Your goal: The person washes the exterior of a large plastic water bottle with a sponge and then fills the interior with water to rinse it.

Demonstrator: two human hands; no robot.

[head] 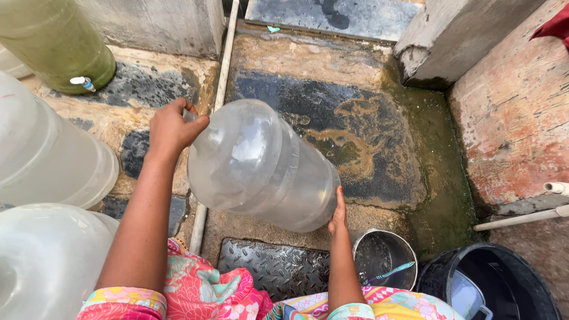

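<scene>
Right hand point(339, 214) lies flat and open against the base of a large clear water jug point(261, 166), propping it from below, while the left hand point(172, 127) is clenched around the jug's neck at the far left end. So held, the jug hangs tilted on its side above the wet stone floor point(355, 136), between both arms. Nearest, just right of the right forearm, stands a steel pot point(385, 258) with a blue-handled brush point(391, 272) inside, and a black bucket point(492, 284) beside it. On the left sit two more clear jugs point(47, 160). Farther off at the far left rests a greenish container point(56, 41) with a small white tap point(82, 82), and a white pipe point(224, 65) runs along the floor.
</scene>
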